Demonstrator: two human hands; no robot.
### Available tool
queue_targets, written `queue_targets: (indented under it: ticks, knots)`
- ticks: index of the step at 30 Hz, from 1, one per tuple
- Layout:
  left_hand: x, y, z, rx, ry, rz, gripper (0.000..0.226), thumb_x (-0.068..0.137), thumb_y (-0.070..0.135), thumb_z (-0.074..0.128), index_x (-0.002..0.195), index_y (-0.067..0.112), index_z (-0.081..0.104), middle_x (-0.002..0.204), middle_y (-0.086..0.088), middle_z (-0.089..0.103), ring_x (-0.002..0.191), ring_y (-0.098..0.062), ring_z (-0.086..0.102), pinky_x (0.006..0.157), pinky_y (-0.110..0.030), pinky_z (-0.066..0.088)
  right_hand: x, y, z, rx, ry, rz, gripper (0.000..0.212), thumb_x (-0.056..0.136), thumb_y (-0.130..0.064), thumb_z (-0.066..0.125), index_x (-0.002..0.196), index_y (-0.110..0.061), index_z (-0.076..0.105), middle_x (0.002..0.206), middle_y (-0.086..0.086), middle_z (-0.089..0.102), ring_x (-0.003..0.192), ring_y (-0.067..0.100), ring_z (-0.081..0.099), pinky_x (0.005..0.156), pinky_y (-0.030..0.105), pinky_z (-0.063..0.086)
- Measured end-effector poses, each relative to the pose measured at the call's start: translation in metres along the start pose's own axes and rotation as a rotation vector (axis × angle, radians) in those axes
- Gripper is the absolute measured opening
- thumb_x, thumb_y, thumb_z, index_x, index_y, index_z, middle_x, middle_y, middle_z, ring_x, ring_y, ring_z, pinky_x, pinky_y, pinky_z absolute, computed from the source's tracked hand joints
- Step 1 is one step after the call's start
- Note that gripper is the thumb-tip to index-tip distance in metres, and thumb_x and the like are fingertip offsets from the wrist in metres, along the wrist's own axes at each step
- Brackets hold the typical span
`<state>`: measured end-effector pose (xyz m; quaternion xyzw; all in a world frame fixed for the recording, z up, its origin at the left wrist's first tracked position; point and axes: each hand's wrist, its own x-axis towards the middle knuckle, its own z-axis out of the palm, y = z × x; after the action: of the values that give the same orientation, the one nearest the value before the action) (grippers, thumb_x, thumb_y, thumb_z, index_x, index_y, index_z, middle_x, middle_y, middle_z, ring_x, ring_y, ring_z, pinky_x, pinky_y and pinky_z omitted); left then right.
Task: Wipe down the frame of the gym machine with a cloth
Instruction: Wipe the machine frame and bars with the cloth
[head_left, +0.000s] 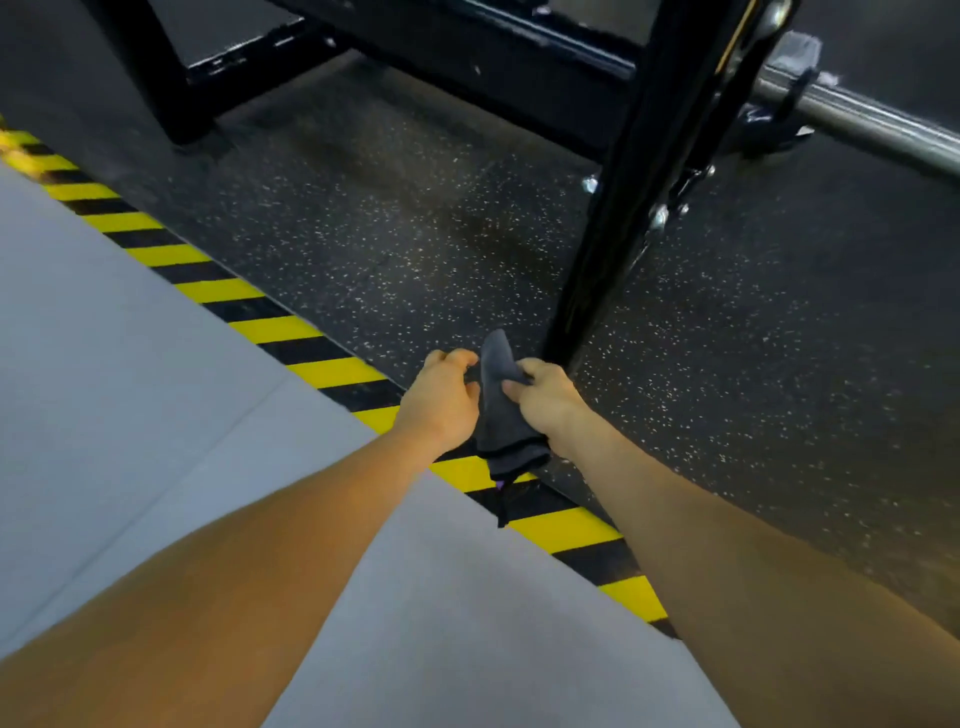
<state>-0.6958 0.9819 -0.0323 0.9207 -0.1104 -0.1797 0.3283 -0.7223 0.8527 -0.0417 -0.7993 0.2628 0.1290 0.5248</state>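
Both hands, left hand and right hand, held the folded dark grey cloth in curled fingers, just short of the black steel upright frame post; wiping apparently not begun

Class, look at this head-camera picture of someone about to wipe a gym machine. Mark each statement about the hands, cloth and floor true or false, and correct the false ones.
1. Both hands hold the cloth. True: the left hand and right hand each grip it.
2. The cloth is bright white. False: it is dark grey.
3. The cloth is pressed against the black upright post. False: it is held in the air, short of the post.
4. A yellow-and-black striped strip divides the grey floor from the speckled dark mat. True.
5. A silver bar shows at upper right. True.
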Motion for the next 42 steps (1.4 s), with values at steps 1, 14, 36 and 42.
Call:
queue_targets:
  ticks: [1, 14, 36, 42]
  knots:
    - [-0.012, 0.004, -0.020, -0.021, 0.021, -0.037, 0.038, 0.097, 0.013, 0.046, 0.135, 0.010, 0.047, 0.132, -0.015, 0.044, 0.115, -0.031, 0.053, 0.100, -0.041, 0.041, -0.016, -0.020, 0.002, 0.014, -0.016, -0.010, 0.017, 0.095, -0.010, 0.050, 0.109, -0.003, 0.058, 0.106, 0.021, 0.063, 0.099, 0.034, 0.060, 0.091, 0.044, 0.048]
    - [-0.147, 0.132, -0.352, -0.338, 0.137, -0.311, 0.041, 0.102, 0.030, 0.036, 0.123, 0.002, 0.055, 0.123, -0.018, 0.059, 0.118, -0.033, 0.052, 0.091, -0.032, 0.038, -0.230, -0.349, -0.045, -0.081, -0.177, -0.174, 0.017, 0.096, -0.011, 0.049, 0.099, 0.002, 0.060, 0.101, 0.022, 0.065, 0.086, 0.025, 0.058, 0.083, 0.043, 0.050]
    - [-0.293, 0.412, -0.709, -1.101, 0.087, 0.131, 0.035, 0.084, 0.027, 0.070, 0.116, 0.017, 0.058, 0.106, 0.002, 0.066, 0.097, -0.013, 0.060, 0.089, -0.031, 0.048, -0.501, -0.721, -0.228, -0.408, 0.151, -0.722, 0.028, 0.099, -0.014, 0.045, 0.079, -0.002, 0.060, 0.072, 0.004, 0.057, 0.068, 0.016, 0.050, 0.058, 0.026, 0.034]
    - [-0.274, 0.440, -0.770, -0.925, -0.015, 0.291, 0.033, 0.081, 0.022, 0.073, 0.111, 0.019, 0.060, 0.104, 0.003, 0.068, 0.092, -0.009, 0.061, 0.072, -0.022, 0.046, -0.513, -0.790, -0.254, -0.426, 0.360, -0.732, 0.026, 0.098, -0.011, 0.046, 0.084, 0.006, 0.059, 0.079, 0.014, 0.055, 0.070, 0.020, 0.046, 0.059, 0.030, 0.032]
